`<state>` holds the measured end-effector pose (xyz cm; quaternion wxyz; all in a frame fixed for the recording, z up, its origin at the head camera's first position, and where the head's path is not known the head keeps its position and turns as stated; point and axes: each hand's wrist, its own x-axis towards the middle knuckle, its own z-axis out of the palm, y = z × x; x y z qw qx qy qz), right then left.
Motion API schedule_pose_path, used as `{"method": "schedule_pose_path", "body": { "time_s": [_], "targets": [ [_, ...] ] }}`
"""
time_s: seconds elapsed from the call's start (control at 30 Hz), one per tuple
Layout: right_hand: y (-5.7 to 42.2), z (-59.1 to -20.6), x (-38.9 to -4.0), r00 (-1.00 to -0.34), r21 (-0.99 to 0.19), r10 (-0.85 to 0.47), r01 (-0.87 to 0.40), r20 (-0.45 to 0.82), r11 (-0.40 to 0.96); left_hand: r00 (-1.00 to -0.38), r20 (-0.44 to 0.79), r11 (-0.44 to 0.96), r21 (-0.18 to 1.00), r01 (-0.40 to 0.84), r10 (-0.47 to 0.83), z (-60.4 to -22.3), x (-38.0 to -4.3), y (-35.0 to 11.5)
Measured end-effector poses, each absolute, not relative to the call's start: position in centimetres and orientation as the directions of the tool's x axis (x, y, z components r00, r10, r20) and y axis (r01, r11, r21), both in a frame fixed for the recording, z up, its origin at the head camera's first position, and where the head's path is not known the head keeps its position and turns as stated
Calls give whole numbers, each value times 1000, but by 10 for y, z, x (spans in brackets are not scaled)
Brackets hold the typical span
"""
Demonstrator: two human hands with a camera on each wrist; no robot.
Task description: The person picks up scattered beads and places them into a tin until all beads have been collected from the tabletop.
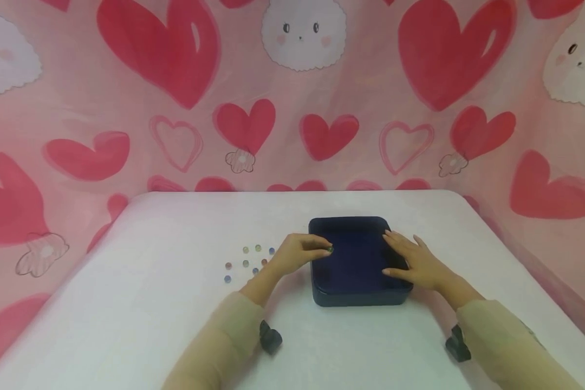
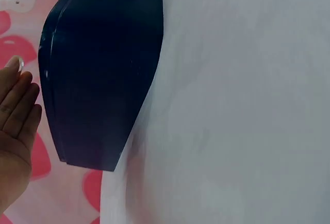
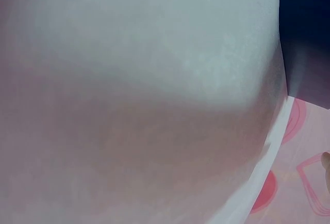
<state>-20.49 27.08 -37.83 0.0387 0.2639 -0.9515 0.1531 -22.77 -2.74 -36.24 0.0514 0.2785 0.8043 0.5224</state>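
Note:
A dark blue square box (image 1: 361,299) with an open top stands on the table. My left hand (image 1: 292,254) is over the box's left rim and pinches a small glass marble (image 1: 330,249) between thumb and fingertips. The same marble (image 2: 21,65) shows at the fingertips in the left wrist view. On the box's right rim rests my right hand (image 1: 419,264), its fingers spread. In the right wrist view just a fingertip of it shows at the edge. Several marbles (image 1: 246,264), clear, blue and reddish, lie left of the box, partly behind my left forearm.
The white table (image 1: 166,303) reaches back to a pink cloth (image 1: 283,119) printed with hearts, which also hangs at both sides. Dark wrist-worn devices (image 1: 271,338) sit at both cuffs, low over the table.

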Motion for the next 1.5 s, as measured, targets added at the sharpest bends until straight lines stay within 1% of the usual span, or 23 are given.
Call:
{"method": "schedule_pose_path", "body": {
  "time_s": [0.2, 0.4, 0.63, 0.83, 1.17, 1.33, 1.5],
  "targets": [
    [270, -379, -209, -859, -266, -493, -512, 142, 816, -819, 237, 277, 861, 426, 523, -369, -234, -12],
    [269, -379, -209, -862, -254, -489, -508, 138, 823, -785, 264, 259, 844, 469, 561, -374, -238, 1],
    [269, -378, -208, -872, -253, -475, -489, 116, 835, -786, 245, 317, 816, 483, 568, -371, -245, 9],
    [270, -376, -209, -869, -244, -480, -494, 116, 835, -763, 238, 363, 769, 526, 601, -365, -255, 15],
    [268, -374, -209, -870, -242, -480, -492, 109, 836, -738, 194, 431, 705, 564, 647, -359, -263, 25],
    [267, -373, -208, -870, -243, -480, -492, 111, 836, -736, 152, 444, 711, 545, 659, -360, -265, 27],
    [266, -374, -207, -870, -247, -481, -492, 109, 835, -758, 121, 457, 733, 504, 642, -365, -267, 28]
  ]
}}
